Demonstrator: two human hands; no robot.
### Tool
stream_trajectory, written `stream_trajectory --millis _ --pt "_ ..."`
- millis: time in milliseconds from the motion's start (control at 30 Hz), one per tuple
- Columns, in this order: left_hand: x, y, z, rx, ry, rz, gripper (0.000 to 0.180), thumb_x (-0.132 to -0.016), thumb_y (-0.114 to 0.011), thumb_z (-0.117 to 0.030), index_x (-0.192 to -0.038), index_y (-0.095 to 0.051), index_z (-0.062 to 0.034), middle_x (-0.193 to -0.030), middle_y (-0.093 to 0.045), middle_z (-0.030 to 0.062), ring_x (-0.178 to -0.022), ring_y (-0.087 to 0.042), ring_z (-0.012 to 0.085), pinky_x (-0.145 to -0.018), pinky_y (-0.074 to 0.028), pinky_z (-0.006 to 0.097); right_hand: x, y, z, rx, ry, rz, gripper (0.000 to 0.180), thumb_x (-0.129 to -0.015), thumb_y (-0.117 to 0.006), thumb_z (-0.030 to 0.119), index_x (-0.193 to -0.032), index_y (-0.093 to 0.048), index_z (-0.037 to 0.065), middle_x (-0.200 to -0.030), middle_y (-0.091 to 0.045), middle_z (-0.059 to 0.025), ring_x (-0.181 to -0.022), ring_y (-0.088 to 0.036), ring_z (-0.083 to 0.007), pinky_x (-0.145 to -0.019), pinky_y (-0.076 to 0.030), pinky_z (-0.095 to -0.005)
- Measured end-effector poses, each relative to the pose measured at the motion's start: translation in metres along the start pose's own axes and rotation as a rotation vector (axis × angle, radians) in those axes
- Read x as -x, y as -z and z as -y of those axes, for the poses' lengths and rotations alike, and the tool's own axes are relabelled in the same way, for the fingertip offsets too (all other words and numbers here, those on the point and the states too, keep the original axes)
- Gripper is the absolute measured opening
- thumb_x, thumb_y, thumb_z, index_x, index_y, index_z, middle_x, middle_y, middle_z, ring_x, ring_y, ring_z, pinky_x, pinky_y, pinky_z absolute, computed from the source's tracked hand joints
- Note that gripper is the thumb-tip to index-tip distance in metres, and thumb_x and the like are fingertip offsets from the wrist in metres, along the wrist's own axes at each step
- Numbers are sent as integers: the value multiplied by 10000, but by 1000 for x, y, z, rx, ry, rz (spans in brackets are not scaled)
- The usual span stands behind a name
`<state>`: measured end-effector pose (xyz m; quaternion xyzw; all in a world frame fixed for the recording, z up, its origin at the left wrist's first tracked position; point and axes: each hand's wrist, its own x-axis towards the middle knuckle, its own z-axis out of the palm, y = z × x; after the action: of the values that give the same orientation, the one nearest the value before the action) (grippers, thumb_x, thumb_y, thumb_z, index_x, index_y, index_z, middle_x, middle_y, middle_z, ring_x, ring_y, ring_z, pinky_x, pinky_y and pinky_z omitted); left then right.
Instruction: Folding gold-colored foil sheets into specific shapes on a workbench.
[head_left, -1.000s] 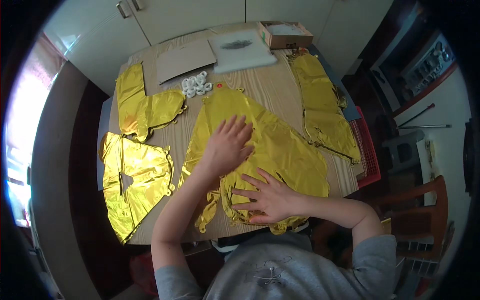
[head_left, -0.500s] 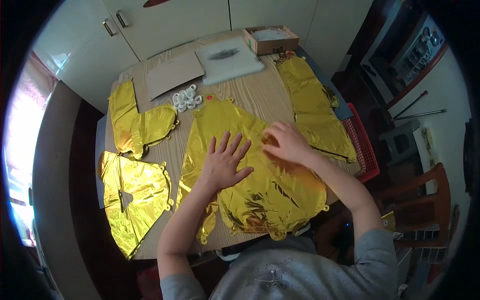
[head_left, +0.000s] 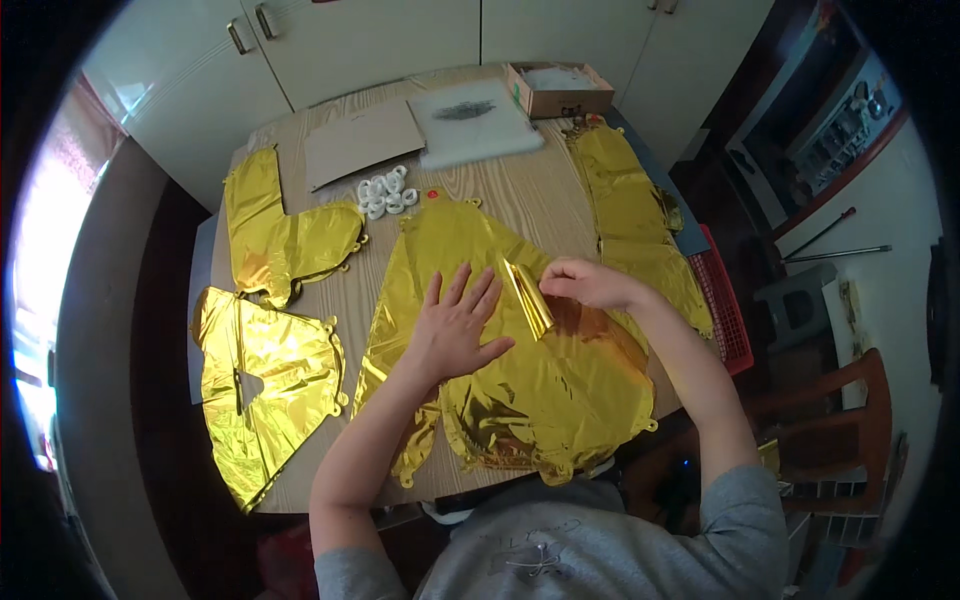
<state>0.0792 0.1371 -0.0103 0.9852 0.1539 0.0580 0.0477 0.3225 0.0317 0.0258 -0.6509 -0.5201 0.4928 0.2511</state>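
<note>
Both of my hands are on the big gold foil balloon (head_left: pixel 520 370), which lies flat at the near middle of the wooden surface (head_left: pixel 520 195). My left hand (head_left: pixel 455 325) presses it down, fingers spread, while my right hand (head_left: pixel 590 283) pinches its folded-over edge.

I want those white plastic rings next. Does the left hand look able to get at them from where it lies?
Probably yes. The left hand lies flat on the gold foil balloon; the white rings sit beyond its fingertips on bare table, with nothing standing between.
</note>
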Motion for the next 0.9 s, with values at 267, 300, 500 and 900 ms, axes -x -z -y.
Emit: stream_trajectory --millis 267,300,500,900 --pt "-1 -5 1 -6 -11 -22 906 -863 -405 -676 -1473 -285 -17 -1535 -295 144 -1434 -225 340 -1154 -132 543 20 -26 -26 66 489 -205 132 -908 -553 13 -1037 -555 39 -1125 -583 -96 -1077 -576 -233 -903 -485 -329" --pt "-1 -5 2 -10 -11 -26 907 -863 -404 -677 -1473 -285 -16 -1535 -294 148 -1434 -226 338 -1154 -133 543 21 -28 -25 234 487 -250 300 -833 -626 -22 -1104 -538 70 -1285 -473 -145 -1126 -553 -314 -935 -492 -349" --pt "-1 -5 2 -27 -6 -17 909 -866 -396 -682 -1472 -283 -14 -1535 -286 161 -1435 -222 335 -1153 -136 544 11 -55 -20 94 477 -612 642 -776 -714 -12 -1310 -384 119 -1429 -252 -159 -1115 -547 -266 -886 -529 -340" --pt "0 -5 2 -2 -3 -29 911 -870 -376 -685 -1457 -302 9 -1536 -277 175 -1442 -208 330 -1156 -123 543 4 -57 -21 473 531 -516 245 -848 -652 164 -1066 -659 52 -1065 -651 -90 -1079 -559 -292 -947 -413 -413"
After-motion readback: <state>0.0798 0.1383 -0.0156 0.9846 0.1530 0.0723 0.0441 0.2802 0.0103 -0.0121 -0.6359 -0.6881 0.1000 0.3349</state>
